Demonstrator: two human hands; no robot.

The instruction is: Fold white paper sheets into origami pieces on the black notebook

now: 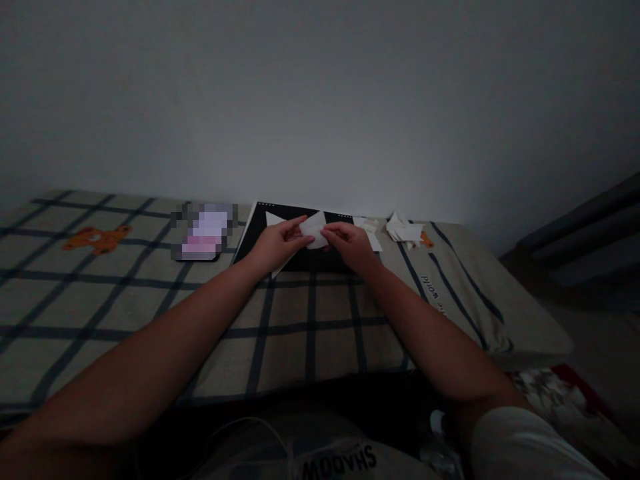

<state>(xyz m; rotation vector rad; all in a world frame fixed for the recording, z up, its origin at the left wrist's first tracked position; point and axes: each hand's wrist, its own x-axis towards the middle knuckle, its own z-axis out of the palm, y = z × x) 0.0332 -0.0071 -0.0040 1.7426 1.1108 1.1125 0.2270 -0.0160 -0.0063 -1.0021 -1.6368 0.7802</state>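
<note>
Between my hands is a small piece of white paper (315, 230), held above a black board or notebook cover (320, 262). My left hand (280, 245) pinches the paper's left side between thumb and fingers. On its right edge, the fingertips of my right hand (351, 244) are closed. More white paper shows behind my left hand, and a few white paper pieces (373, 239) lie by my right hand. What the paper's lower side looks like is partly hidden by my fingers.
The checked cloth (300, 333) covers the table. To the left lies a phone (205, 230) with a blurred lit screen. A pile of crumpled white paper (404, 231) sits at the right. The grey wall (310, 100) rises directly behind. A clear bottle (440, 443) stands low at the right.
</note>
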